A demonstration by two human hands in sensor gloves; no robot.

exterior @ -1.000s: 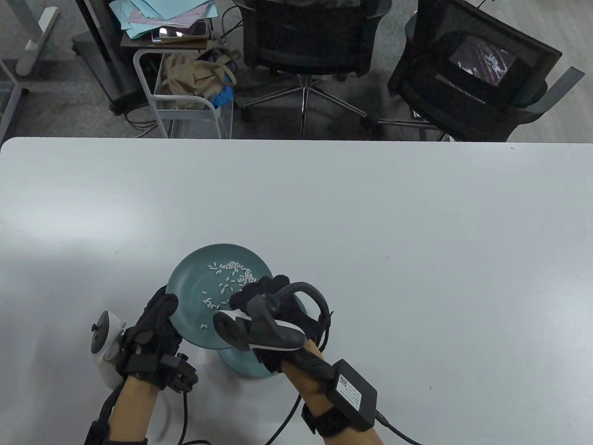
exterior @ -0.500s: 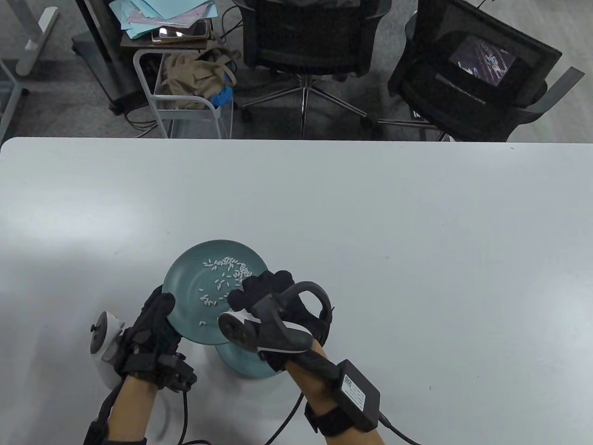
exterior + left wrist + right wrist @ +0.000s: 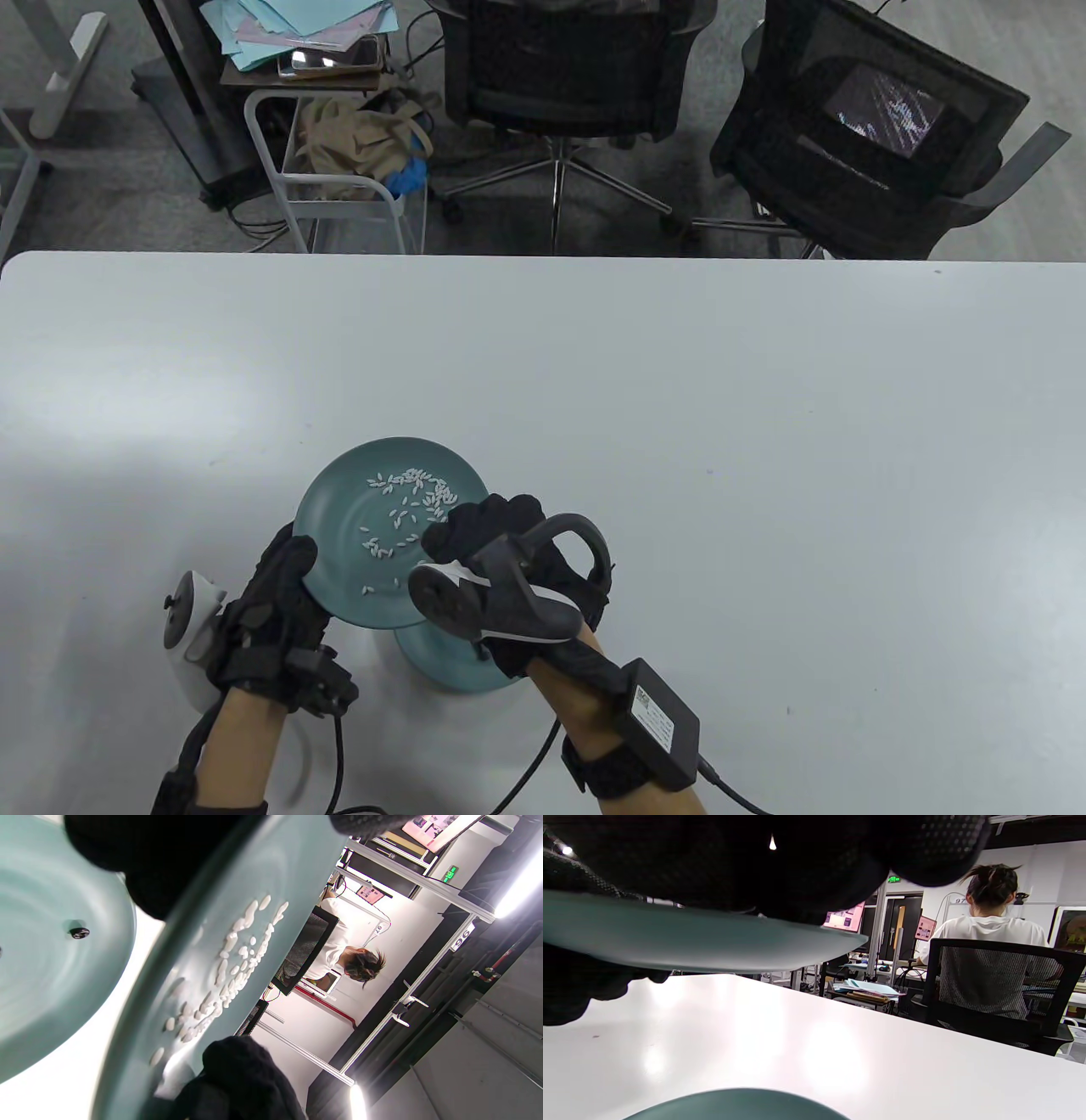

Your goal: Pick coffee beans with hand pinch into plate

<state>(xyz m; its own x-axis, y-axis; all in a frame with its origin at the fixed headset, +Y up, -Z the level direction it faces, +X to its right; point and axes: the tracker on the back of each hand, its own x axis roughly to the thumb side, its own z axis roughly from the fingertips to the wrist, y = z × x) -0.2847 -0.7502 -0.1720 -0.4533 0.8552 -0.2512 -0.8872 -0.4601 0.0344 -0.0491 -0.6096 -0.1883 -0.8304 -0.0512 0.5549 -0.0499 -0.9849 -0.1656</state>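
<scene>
Gripping: left hand (image 3: 276,607) holds the upper plate (image 3: 339,518) at its near-left rim, raised off the table.
Right hand (image 3: 501,543): fingers curled over the same plate's right rim, grasping it.
Contents: pale grains (image 3: 411,501) lie scattered on the upper plate; whether they are coffee beans cannot be told.
Lower plate (image 3: 445,666): rests on the white table (image 3: 679,407), directly under the raised plate.
Room: two office chairs (image 3: 560,76) and a wire cart (image 3: 339,178) stand beyond the far edge.
</scene>
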